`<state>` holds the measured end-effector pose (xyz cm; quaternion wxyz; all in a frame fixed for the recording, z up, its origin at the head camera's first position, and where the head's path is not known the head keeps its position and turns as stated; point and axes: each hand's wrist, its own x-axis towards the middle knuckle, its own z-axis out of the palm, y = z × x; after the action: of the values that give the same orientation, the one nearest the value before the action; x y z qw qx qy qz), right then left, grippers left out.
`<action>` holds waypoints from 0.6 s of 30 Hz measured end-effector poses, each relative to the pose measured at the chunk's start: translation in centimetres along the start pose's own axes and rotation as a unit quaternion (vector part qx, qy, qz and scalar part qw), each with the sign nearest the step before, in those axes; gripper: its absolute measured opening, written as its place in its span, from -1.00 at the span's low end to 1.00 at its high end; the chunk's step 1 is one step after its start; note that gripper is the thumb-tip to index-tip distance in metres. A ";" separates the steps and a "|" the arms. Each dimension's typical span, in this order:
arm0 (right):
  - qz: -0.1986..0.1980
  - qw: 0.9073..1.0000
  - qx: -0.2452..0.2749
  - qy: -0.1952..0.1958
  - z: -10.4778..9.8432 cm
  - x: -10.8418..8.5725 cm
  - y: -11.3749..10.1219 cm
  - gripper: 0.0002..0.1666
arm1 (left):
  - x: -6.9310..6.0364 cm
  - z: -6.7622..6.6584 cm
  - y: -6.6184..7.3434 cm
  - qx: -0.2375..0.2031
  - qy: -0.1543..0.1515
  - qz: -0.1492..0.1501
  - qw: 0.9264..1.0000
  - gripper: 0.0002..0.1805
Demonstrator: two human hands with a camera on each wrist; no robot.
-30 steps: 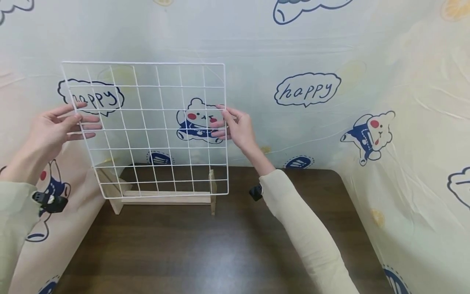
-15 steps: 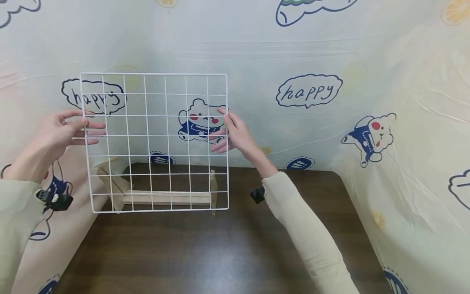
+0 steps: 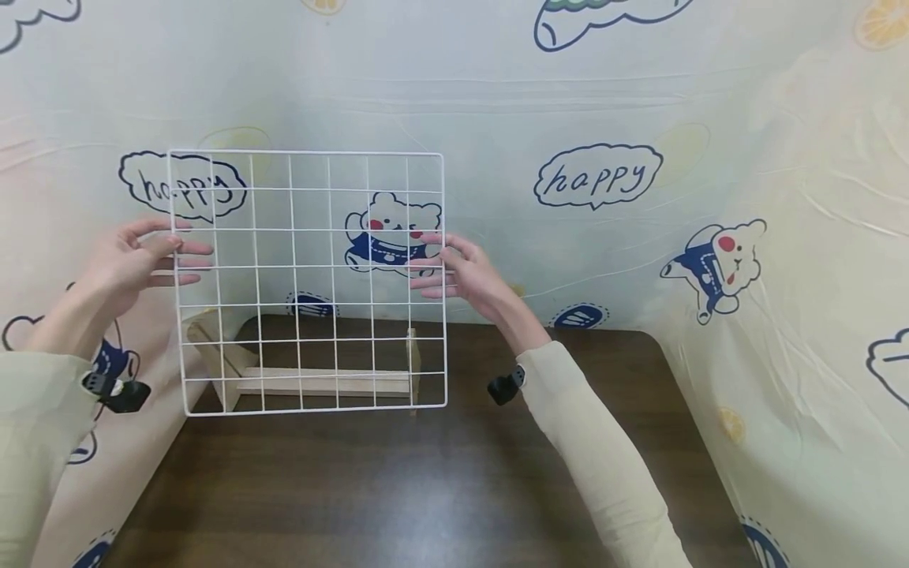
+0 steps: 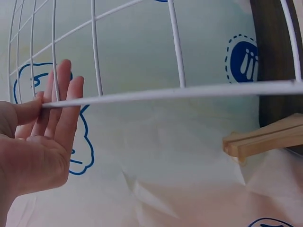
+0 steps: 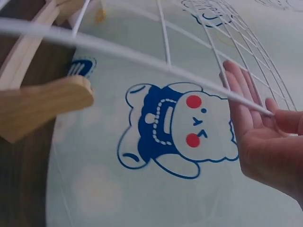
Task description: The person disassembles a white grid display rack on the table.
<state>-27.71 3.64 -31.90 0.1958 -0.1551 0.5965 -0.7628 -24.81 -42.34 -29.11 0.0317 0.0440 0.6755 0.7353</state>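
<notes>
Head view: left hand and right hand are pinching one white wire grid, seven by seven squarish cells, by its two sides, other fingers extending. Grid is staying upright left of centre, before one pale wooden stand; one wood-grained table filling lower centre.

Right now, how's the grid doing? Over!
Left grip, right grip: pinching white grid at opposite sides. Held up in front of wooden stand. Nothing visibly blocking.
</notes>
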 end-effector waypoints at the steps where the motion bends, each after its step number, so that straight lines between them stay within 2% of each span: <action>1: 0.000 1.000 0.009 0.004 -0.1 0.0 0.2 -0.55 | 0.0 0.0 -0.2 -0.001 -0.005 0.001 1.000 -0.78; 8: 0.012 0.996 0.073 0.043 -1.0 -0.2 0.8 -0.55 | 0.2 -0.3 -1.2 -0.011 -0.056 -0.002 0.998 -0.66; 13: 0.026 0.996 0.075 0.051 -1.5 -0.4 1.1 -0.53 | 0.0 -0.4 -1.5 -0.001 -0.067 -0.008 0.998 -0.56; 18: 0.038 0.996 0.067 0.044 -2.2 -0.8 1.3 -0.55 | -0.3 0.0 -2.3 -0.002 -0.073 -0.010 0.997 -0.56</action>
<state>-27.95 5.65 -33.67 0.2082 -0.0857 0.5570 -0.7994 -24.58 -42.19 -31.40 0.0887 0.0910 0.6701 0.7313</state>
